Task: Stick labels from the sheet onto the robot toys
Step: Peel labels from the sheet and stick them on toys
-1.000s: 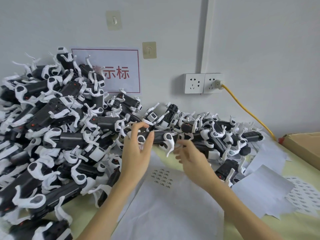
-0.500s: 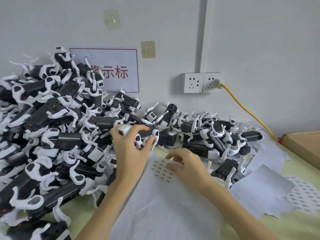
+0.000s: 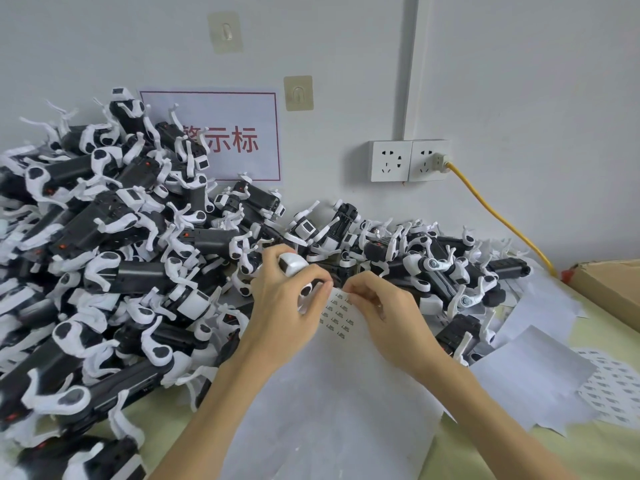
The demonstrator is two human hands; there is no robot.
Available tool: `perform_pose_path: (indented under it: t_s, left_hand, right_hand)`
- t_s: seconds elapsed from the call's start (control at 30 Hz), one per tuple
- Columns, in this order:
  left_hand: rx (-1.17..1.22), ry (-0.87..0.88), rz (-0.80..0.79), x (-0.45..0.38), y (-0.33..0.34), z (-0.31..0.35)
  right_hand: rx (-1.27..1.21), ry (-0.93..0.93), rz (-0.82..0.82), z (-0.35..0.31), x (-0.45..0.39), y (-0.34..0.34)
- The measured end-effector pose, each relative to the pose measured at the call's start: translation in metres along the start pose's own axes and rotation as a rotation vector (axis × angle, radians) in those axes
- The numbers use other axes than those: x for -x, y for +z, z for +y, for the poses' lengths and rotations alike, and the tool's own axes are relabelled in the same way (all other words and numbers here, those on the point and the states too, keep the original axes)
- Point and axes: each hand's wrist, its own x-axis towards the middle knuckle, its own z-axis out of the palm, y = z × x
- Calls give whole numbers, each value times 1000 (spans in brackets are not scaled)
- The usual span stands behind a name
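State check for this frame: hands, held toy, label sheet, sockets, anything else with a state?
left hand: grips a robot toy
robot toy: lifted above the sheet, in the left hand
right hand: fingertips pinching at the sheet's top labels
label sheet: flat on the table, mostly stripped, a few labels left
left socket: empty
right socket: plug in
yellow cable: plugged in, running right

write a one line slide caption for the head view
Left hand grips a robot toy while right hand picks at the label sheet beside the toy pile.
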Motion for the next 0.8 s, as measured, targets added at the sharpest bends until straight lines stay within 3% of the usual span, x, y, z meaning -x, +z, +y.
perform_pose_path:
  t_s: [0.13, 0.8]
  left_hand:
    - [-9, -24, -73, 1, 2, -4]
    - [-136, -80, -56, 2, 3, 0]
  right_hand:
    - [21, -9, -19, 2, 0, -3]
    - [73, -204, 111, 9, 5, 11]
